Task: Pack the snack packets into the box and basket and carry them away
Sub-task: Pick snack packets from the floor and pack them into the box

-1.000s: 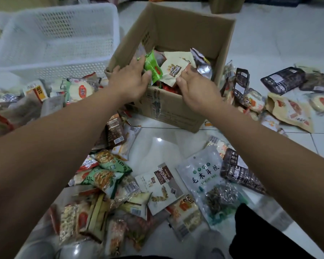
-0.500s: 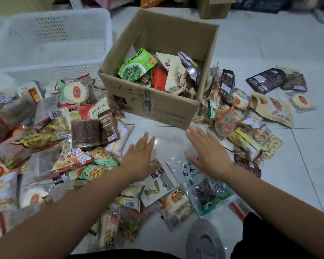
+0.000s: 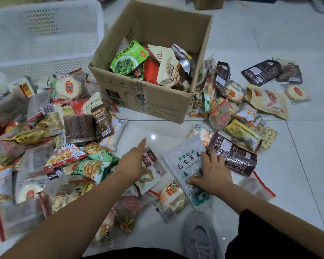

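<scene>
Your left hand (image 3: 137, 164) is lying open on the white packet (image 3: 154, 168), right hand (image 3: 212, 171) pressing flat on the clear packet (image 3: 185, 161); pinching these glossy bags loosely is risking drops short of the box (image 3: 144, 103) ahead of them

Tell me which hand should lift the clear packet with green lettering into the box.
Right. The right hand rests on the clear packet, fingers spread over it. The left hand touches the white and brown packet beside it.
</scene>
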